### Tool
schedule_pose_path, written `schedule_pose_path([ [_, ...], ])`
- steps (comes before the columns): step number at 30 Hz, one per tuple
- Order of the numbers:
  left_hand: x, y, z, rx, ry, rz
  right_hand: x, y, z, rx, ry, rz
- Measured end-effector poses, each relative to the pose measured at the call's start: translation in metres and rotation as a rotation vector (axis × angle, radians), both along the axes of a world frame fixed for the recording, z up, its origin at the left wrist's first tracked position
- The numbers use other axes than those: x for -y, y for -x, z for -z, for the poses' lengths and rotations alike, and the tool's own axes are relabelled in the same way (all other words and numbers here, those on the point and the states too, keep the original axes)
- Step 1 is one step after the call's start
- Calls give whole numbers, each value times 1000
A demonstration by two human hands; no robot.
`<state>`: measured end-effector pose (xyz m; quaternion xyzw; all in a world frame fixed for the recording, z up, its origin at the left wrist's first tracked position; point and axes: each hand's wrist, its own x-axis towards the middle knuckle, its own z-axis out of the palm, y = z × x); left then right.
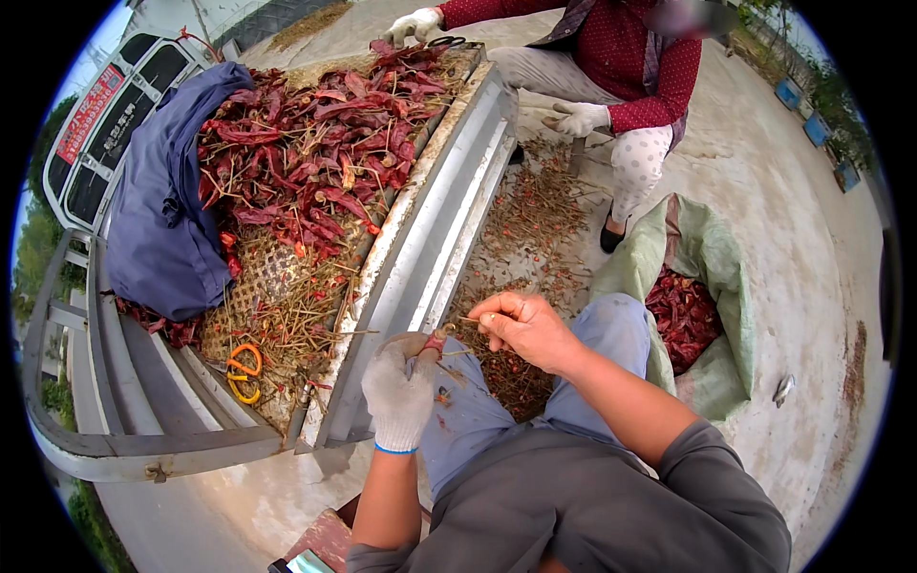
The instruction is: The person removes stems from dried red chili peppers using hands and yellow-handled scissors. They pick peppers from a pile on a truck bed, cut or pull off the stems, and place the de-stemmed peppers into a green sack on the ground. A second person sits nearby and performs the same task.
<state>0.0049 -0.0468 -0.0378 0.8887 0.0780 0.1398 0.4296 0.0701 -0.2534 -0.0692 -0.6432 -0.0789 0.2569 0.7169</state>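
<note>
My left hand (pixel 398 387), in a white knit glove with a blue cuff edge, is raised over my lap beside the truck bed. Its thumb and fingers grip a dried red chili pepper (pixel 436 342), with thin stems poking out. Just to the right, my bare right hand (pixel 523 329) pinches a thin straw-coloured stem (pixel 468 319) between thumb and forefinger. The two hands are a short way apart. Stem bits (pixel 457 375) show below the left hand, against my trouser leg.
Dried chilies (pixel 325 143) heap on the metal truck bed (pixel 420 239), near a blue cloth (pixel 167 210) and orange-handled scissors (pixel 245 371). A green woven sack (pixel 731 296) holds chilies (pixel 680 320) at right. Stem litter (pixel 530 229) covers the ground. A co-worker (pixel 640 76) in white gloves sits opposite.
</note>
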Motion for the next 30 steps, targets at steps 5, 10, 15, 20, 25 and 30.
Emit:
schedule_pose_path([
  [5,11,8,30,-40,355,5,-14,17,21,-77,-148,-75],
  [10,16,12,33,64,57,140,-11,20,20,65,5,-74],
  [15,13,5,12,-107,139,142,6,11,18,748,305,-105],
  [20,10,-2,6,-182,-53,292,12,10,-1,853,481,-246],
  [25,19,4,9,-193,174,273,11,7,-5,849,525,-349],
  [30,12,-2,8,-275,54,348,10,9,4,948,509,-386],
])
